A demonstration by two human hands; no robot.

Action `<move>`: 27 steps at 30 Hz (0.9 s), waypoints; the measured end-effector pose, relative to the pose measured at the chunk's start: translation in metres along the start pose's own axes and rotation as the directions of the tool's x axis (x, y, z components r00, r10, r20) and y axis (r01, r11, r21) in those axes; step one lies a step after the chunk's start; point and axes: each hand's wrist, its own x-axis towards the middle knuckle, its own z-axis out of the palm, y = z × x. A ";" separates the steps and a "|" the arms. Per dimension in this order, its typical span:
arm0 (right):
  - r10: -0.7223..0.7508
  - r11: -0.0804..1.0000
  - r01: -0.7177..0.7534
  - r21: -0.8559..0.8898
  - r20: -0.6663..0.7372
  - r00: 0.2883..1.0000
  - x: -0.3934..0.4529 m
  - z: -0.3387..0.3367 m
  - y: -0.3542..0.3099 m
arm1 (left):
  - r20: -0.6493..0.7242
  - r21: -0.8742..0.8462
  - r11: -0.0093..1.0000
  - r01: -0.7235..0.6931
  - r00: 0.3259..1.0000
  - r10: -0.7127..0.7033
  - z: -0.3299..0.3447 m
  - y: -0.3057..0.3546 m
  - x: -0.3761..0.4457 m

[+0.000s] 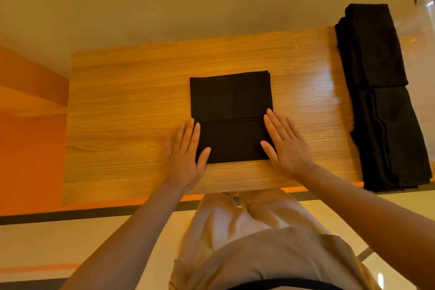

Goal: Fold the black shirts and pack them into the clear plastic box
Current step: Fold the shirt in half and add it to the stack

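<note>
Wooden table (131, 101) across mid-frame. Stack of black shirts (379, 92) along its right edge, clear plastic box (423, 30) just beyond at upper right. Folded black shirt (231, 106) at centre, flanked low: left hand (186, 150) flat, fingers spread, thumb on cloth; right hand (286, 141) likewise, overlapping its edge.

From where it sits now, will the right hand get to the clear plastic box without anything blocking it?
Probably yes. The right hand lies flat at the folded shirt's right edge; the clear plastic box sits far right, past the stack of black shirts. It would need to reach over that low stack.
</note>
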 end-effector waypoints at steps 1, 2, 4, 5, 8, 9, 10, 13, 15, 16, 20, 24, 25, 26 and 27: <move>-0.010 1.000 0.011 0.011 -0.014 1.000 0.004 -0.005 0.003 | -0.001 -0.021 1.000 0.002 1.000 -0.002 -0.007 -0.004 0.004; -0.026 1.000 0.026 0.017 -0.034 0.999 0.012 -0.012 0.006 | 0.001 -0.042 0.999 -0.006 1.000 0.006 -0.014 -0.008 0.012; -0.050 0.998 0.052 0.019 -0.072 0.996 0.040 -0.026 0.008 | -0.010 -0.068 0.997 -0.023 1.000 0.023 -0.033 -0.011 0.042; -0.053 0.998 0.054 0.017 -0.083 0.995 0.058 -0.034 0.008 | -0.021 -0.060 0.998 -0.022 1.000 0.021 -0.044 -0.011 0.062; -0.038 0.999 0.037 -0.015 -0.052 0.998 0.113 -0.056 0.009 | -0.024 0.020 0.998 -0.053 0.998 0.054 -0.073 -0.008 0.122; -0.030 0.999 0.028 -0.037 -0.033 0.999 0.127 -0.062 0.009 | -0.002 0.049 0.996 -0.078 0.997 0.078 -0.080 -0.008 0.138; -0.021 0.998 0.020 -0.061 -0.013 1.000 0.138 -0.068 0.009 | 0.034 0.076 0.992 -0.101 0.995 0.099 -0.087 -0.008 0.152; -0.012 0.990 0.018 -0.140 0.046 0.999 0.159 -0.083 0.009 | 0.162 0.157 0.975 -0.160 0.978 0.134 -0.099 -0.013 0.177; -0.011 0.986 0.024 -0.163 0.082 0.997 0.168 -0.087 0.007 | 0.178 0.167 0.970 -0.176 0.973 0.146 -0.102 -0.015 0.183; 0.006 0.988 0.010 -0.153 0.103 0.995 0.171 -0.089 0.006 | 0.177 0.155 0.973 -0.174 0.973 0.146 -0.103 -0.015 0.185; 0.063 0.992 -0.046 -0.118 0.149 0.987 0.178 -0.095 0.005 | 0.223 0.091 0.987 -0.129 0.969 0.106 -0.106 -0.009 0.190; 0.095 0.986 -0.067 -0.155 0.183 0.978 0.182 -0.097 0.004 | 0.223 0.159 0.981 -0.114 0.972 0.077 -0.109 -0.004 0.191; 0.103 0.984 -0.073 -0.162 0.187 0.977 0.181 -0.096 0.005 | 0.207 0.180 0.976 -0.124 0.975 0.086 -0.109 -0.002 0.191; 0.104 0.983 -0.073 -0.168 0.187 0.977 0.181 -0.096 0.006 | 0.196 0.185 0.974 -0.133 0.976 0.096 -0.109 -0.001 0.190; 0.100 0.983 -0.069 -0.171 0.183 0.978 0.180 -0.096 0.007 | 0.195 0.175 0.975 -0.134 0.976 0.099 -0.108 -0.001 0.189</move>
